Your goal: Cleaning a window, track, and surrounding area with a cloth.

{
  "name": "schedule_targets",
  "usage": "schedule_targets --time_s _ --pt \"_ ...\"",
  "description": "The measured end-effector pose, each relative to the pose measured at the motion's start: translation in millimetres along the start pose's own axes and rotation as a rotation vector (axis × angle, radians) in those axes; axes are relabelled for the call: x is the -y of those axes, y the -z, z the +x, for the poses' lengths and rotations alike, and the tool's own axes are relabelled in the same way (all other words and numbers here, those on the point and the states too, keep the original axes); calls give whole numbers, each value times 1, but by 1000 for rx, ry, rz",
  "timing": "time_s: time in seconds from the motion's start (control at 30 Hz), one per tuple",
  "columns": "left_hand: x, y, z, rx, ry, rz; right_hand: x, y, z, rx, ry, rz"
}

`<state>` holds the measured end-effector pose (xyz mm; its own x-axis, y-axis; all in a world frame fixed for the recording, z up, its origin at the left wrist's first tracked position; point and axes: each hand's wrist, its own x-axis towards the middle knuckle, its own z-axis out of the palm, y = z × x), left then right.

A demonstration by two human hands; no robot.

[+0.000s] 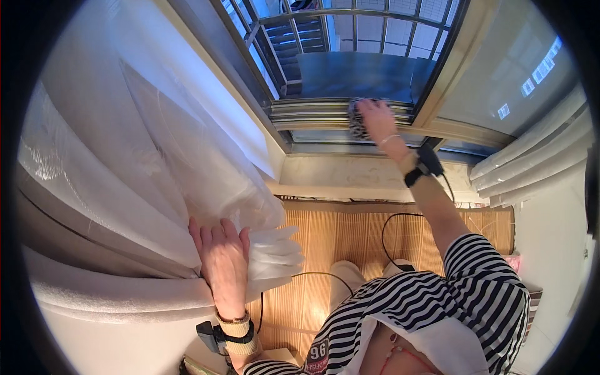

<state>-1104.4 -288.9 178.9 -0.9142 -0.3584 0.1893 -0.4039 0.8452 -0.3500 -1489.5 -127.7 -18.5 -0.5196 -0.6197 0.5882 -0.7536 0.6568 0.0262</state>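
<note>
My right hand [378,121] presses a black-and-white patterned cloth [358,119] onto the metal sliding-window track [309,111]. The fingers lie over the cloth's top, and part of the cloth hangs over the track's near edge. Lower left, my left hand [222,251] grips gathered folds of a sheer white curtain [201,154], bunching them together. The curtain's loose end [276,248] fans out to the right of the fingers. My left fingertips rest on the fabric; my left palm is hidden.
Beyond the track are metal window bars [384,28] and a bluish panel [356,75]. A pale sill [370,173] runs below the window. Another curtain [539,145] hangs at right. A bamboo mat [309,234] lies under my feet, crossed by black cables [384,234] from the wrist devices.
</note>
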Motion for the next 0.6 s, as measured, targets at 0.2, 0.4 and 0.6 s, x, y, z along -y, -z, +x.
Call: schedule_targets --time_s 0.2,0.4,0.6 --pt "8 -1 -10 70 4 67 -19 42 -12 141 -271 -342" --pt "7 0 -6 38 -3 56 20 -18 16 55 -409 -381" --pt "6 -1 -4 32 -33 44 132 -58 80 180 -99 -70"
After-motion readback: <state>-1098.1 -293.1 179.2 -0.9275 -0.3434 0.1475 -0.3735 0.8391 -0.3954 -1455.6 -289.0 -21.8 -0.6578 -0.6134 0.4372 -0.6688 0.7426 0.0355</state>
